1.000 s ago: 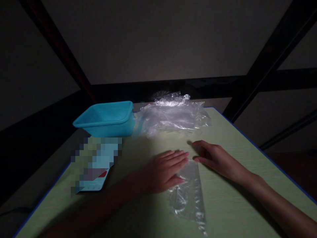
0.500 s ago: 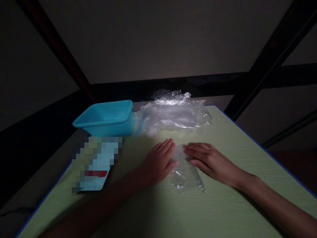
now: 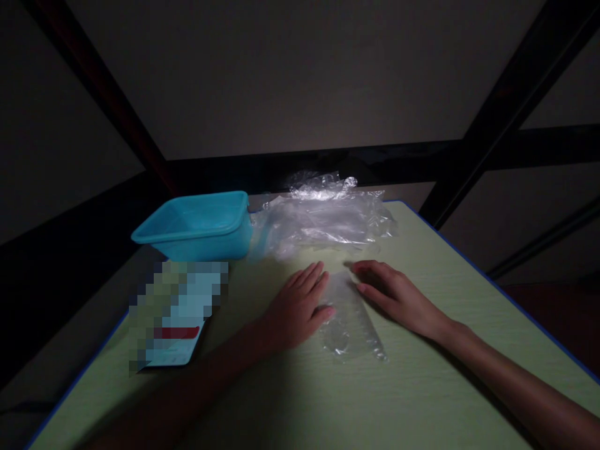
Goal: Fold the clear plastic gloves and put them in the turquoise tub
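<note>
A clear plastic bag (image 3: 349,322) lies flattened on the table between my hands, its lower end crinkled. My left hand (image 3: 300,306) rests flat along the bag's left side, fingers stretched out and the thumb over the plastic. At the bag's upper right edge is my right hand (image 3: 396,297), slightly arched, with thumb and fingers apart and nothing between them. Whether its fingertips touch the bag I cannot tell. Beyond both hands sits a heap of crumpled clear plastic bags (image 3: 323,219).
A blue plastic basin (image 3: 210,244) stands at the back left of the pale green table (image 3: 300,406), beside the heap. In front of it lies a phone (image 3: 180,350) with a lit, partly blurred screen. A wall (image 3: 300,81) rises behind the table.
My right hand has lifted and arched, its thumb and fingers parting near the bag's edge. My left hand stays flat on the bag. The whole view has shifted slightly.
</note>
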Available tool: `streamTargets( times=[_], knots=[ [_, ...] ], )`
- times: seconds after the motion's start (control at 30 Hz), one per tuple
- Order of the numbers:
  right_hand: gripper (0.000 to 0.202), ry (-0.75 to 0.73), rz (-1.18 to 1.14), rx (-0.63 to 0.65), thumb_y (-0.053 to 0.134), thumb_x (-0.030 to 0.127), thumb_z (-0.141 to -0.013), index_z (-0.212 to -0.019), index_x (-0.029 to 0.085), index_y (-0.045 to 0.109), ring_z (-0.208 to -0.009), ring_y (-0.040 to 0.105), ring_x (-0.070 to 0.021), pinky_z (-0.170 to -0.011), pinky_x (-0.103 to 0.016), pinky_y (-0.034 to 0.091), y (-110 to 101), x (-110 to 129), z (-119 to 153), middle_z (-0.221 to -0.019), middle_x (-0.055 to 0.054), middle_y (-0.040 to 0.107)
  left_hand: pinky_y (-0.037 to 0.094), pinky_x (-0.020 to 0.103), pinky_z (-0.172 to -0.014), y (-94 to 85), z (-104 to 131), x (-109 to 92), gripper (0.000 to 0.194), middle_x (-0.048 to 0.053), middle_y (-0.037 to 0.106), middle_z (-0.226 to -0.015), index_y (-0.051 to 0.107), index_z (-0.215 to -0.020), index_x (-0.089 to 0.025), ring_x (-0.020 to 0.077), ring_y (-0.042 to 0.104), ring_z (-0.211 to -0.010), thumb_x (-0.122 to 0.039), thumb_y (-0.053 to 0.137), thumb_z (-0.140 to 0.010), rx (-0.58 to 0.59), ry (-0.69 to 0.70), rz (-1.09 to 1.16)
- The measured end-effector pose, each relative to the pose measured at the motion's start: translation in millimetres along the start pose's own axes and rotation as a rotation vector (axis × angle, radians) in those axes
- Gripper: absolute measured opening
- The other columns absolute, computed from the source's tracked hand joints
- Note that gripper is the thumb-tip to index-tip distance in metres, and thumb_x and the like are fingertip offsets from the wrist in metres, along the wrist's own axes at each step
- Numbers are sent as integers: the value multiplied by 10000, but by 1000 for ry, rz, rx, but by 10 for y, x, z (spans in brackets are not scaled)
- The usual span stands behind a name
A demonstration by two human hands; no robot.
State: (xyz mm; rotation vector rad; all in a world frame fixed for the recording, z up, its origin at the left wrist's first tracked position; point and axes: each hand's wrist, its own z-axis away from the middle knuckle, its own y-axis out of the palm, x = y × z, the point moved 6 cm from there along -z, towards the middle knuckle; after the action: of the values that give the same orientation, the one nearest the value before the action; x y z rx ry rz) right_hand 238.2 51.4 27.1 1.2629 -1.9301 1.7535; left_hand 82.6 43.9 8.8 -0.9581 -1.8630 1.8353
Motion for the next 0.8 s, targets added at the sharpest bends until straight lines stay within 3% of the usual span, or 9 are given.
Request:
streamTargets(
  times=[0.2, 0.4, 0.53, 0.67, 0.8],
  knots=[
    [209, 131, -110, 84, 474, 248, -795, -985, 162, 460, -773, 592, -189, -672, -331, 494, 93, -75, -233, -888, -81, 601, 265, 432, -1069, 14, 0, -13, 615, 237, 271, -1439, 321, -1337, -5, 284, 213, -1359, -434, 385, -900, -6, 12, -62],
    [135, 163, -39, 229, 613, 170, -628, -701, 185, 500, -535, 457, -128, -506, -258, 373, 134, -99, -520, -573, 40, 485, 264, 404, -1071, 20, 7, -5, 601, 212, 293, -1440, 326, -1336, -41, 262, 227, -1358, -459, 353, -906, -39, 13, -73],
    [200, 184, -28, 277, 653, 127, -553, -566, 198, 466, -515, 405, -115, -495, -256, 318, 133, -67, -617, -534, 45, 459, 263, 415, -1072, 14, 6, -9, 602, 212, 284, -1443, 321, -1341, -38, 267, 225, -1358, -455, 352, -908, -26, 12, -66],
    [236, 185, -92, 270, 650, 99, -515, -551, 199, 440, -510, 389, -103, -483, -248, 300, 150, -58, -630, -526, 56, 444, 246, 431, -1082, 12, 5, -15, 605, 221, 268, -1446, 316, -1341, -16, 274, 196, -1365, -443, 349, -913, -1, 6, -43],
    [245, 188, -240, 203, 616, 134, -555, -680, 205, 417, -508, 431, -103, -483, -244, 344, 188, -102, -597, -551, 68, 467, 224, 440, -1093, 5, 2, 6, 594, 217, 264, -1452, 289, -1351, -42, 270, 201, -1365, -407, 404, -896, -21, -19, 78]
  ],
)
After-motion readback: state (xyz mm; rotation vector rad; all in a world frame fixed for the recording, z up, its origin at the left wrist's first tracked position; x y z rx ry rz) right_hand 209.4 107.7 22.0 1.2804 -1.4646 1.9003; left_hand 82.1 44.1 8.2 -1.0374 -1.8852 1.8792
